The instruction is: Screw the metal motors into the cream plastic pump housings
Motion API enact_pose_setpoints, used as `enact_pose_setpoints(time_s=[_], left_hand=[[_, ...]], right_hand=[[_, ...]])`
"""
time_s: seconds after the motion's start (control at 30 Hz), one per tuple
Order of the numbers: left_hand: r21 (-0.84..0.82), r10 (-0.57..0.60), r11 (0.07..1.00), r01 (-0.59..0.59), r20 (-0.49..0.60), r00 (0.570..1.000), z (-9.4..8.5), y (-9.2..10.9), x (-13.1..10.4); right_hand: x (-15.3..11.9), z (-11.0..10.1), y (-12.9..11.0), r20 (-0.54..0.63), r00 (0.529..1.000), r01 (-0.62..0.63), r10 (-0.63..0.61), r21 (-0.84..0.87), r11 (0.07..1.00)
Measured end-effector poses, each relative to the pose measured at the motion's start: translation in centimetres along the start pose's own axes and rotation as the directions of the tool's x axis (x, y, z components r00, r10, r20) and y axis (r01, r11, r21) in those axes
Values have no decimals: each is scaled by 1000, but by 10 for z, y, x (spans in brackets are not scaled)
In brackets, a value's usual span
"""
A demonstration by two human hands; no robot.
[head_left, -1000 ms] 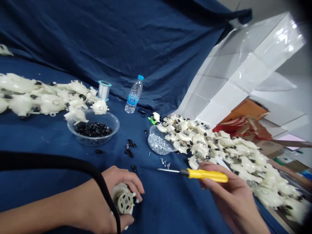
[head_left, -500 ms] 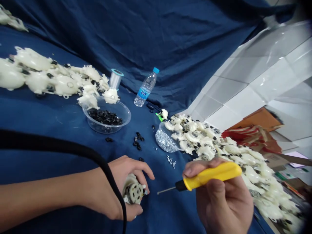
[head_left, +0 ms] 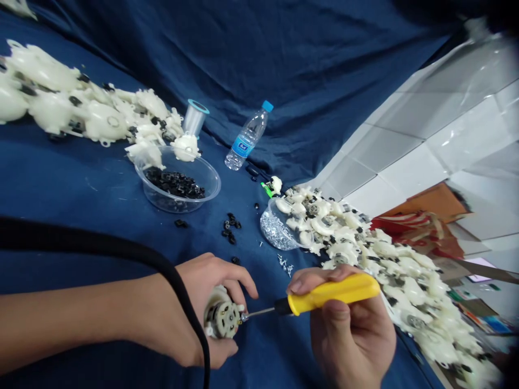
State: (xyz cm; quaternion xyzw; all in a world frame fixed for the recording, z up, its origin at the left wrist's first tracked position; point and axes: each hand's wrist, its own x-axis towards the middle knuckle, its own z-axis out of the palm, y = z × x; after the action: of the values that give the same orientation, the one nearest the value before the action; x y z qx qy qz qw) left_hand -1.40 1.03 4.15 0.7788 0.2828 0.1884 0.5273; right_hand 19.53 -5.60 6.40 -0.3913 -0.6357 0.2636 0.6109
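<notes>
Bare blue tabletop lies open left of the clear bowl; loose black bits, the screw dish and white parts pile crowd the right.

Even, bright light; glare on white tiles beyond right hand; edges smeared, corners dark.

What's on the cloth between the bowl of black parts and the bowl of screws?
In the head view, a small cluster of loose black parts lies on the blue cloth between the bowl of black parts and the bowl of screws.
</notes>
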Motion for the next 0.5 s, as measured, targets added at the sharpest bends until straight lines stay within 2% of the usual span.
enact_pose_setpoints(time_s=[0.17, 0.3, 0.43, 0.5], left_hand=[[8, -10, 1000, 10, -7, 1000, 0, 0, 0], [7, -35, 999, 35, -8, 999, 0, 3, -1], [-2, -49, 999, 49, -37, 998, 1, 3, -2], [-9, -47, 999, 46, -39, 998, 2, 2, -2]], right_hand=[[2, -2, -7, 30, 999, -27, 29, -54, 998], [11, -10, -28, 131, 990, -16, 53, -263, 965], [27, -24, -55, 281, 952, 61, 125, -571, 818], [37, -27, -65, 427, 885, 171, 186, -669, 724]])
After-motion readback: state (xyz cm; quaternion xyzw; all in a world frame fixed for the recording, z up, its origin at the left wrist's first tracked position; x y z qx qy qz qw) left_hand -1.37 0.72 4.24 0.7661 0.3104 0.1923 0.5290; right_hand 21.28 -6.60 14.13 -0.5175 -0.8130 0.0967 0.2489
